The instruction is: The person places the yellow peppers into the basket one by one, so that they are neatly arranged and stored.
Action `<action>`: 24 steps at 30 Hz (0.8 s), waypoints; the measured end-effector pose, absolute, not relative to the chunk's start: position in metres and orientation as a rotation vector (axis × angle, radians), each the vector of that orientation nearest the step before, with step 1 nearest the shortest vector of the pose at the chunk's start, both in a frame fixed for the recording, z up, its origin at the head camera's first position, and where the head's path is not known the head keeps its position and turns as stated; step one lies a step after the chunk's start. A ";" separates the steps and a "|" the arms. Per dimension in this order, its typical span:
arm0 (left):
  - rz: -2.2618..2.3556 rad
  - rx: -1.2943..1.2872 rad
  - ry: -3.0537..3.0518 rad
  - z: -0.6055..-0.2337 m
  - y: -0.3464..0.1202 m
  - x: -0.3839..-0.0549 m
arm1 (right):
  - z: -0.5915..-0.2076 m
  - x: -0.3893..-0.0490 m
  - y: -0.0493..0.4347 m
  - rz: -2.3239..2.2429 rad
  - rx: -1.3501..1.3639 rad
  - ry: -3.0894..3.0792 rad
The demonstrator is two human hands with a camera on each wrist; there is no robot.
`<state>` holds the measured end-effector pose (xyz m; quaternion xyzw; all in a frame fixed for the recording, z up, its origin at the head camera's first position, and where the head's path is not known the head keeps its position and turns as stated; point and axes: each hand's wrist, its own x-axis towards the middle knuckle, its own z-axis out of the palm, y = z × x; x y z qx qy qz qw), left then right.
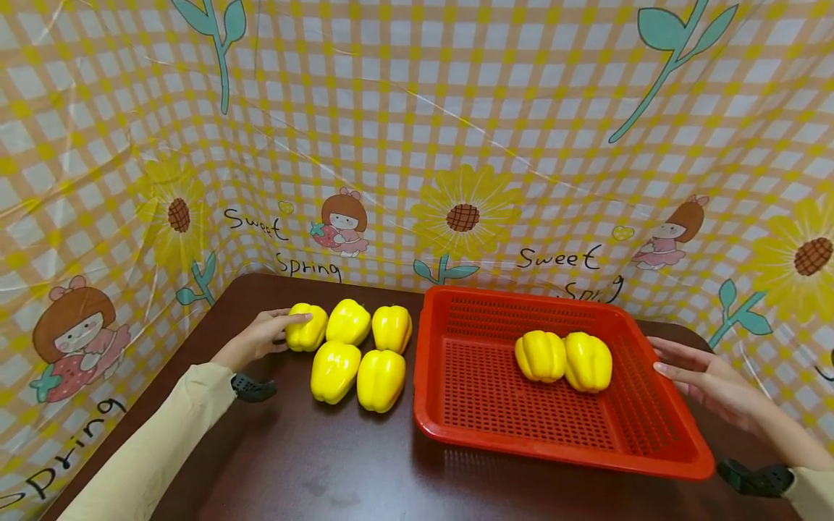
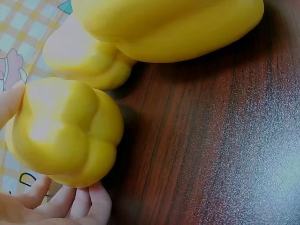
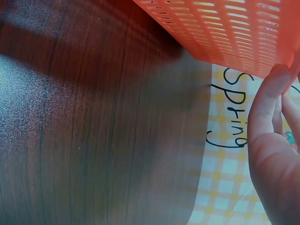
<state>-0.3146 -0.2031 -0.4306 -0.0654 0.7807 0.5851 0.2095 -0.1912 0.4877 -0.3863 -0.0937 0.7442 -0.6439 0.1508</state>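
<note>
My left hand (image 1: 263, 334) grips the leftmost yellow bell pepper (image 1: 305, 331) on the dark table. In the left wrist view, its thumb lies on one side of that pepper (image 2: 61, 136) and the other fingers on the opposite side. Right beside it sit several more yellow peppers (image 1: 348, 323), close together. On the right stands a red plastic basket (image 1: 554, 451) with perforated walls, and two yellow peppers (image 1: 541, 356) lie inside it. My right hand (image 1: 717, 383) holds the basket's right rim, thumb and fingertips at the edge.
The dark wooden table (image 1: 313, 467) extends in front of the peppers and basket. A checkered cloth (image 1: 384, 130) with flowers and cartoon figures hangs behind and at both sides. Dark bands (image 1: 254, 387) are worn on both wrists.
</note>
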 end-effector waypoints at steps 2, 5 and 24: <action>1.625 -0.168 2.165 -0.430 -0.204 -0.315 | -0.385 -0.192 0.487 -1.842 -0.269 2.138; 1.592 -0.141 2.170 -0.429 -0.205 -0.314 | -0.384 -0.192 0.487 -1.823 -0.264 2.146; 1.596 -0.222 2.279 -0.433 -0.195 -0.303 | -0.383 -0.192 0.487 -1.817 -0.243 2.159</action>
